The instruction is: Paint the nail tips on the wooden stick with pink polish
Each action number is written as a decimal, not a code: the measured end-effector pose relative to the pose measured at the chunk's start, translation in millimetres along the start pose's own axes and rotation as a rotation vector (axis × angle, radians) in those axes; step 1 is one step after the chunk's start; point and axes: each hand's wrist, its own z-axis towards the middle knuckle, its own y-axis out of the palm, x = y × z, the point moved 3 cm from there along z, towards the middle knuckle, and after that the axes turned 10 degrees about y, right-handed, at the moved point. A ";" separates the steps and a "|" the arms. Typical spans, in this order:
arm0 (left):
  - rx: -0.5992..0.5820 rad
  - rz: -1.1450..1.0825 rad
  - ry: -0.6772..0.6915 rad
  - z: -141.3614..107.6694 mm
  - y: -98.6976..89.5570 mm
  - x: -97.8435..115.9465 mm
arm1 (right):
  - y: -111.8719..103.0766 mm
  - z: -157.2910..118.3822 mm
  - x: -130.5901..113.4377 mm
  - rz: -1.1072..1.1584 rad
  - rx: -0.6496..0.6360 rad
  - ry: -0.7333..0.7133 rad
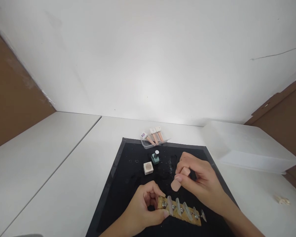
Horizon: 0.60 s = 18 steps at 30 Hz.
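My left hand (148, 207) is closed round the near end of a yellowish-brown strip (185, 215), pinching it between thumb and fingers. Several clear nail tips (178, 206) stand in a slanted row along it, on small silver-coloured mounts. Between the thumb and fingers of my right hand (198, 176) is a small peach-coloured block (176, 185) with blunt ends, its middle hidden by the fingers. It is above the strip and apart from the nail tips. Farther back stand a teal bottle (155, 159) with a white-topped cap and a white cube (148, 168) with a round beige top.
A black mat (123, 184) lies on the white table (71, 184). At its back edge sits a clear tray (148, 144) with copper-handled, white-headed items (153, 131). A white box (256, 148) stands at the right, and a small pale object (282, 199) lies nearer.
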 end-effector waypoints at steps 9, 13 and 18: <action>0.022 0.057 -0.007 5.1 2.2 3.8 | 13.4 3.6 4.1 0.086 -0.219 0.021; 0.035 0.059 -0.005 3.5 0.6 0.8 | 11.3 5.2 9.9 0.030 -0.108 0.029; 0.033 0.057 -0.009 3.4 -2.4 -4.7 | 9.9 3.6 10.1 0.114 -0.149 0.051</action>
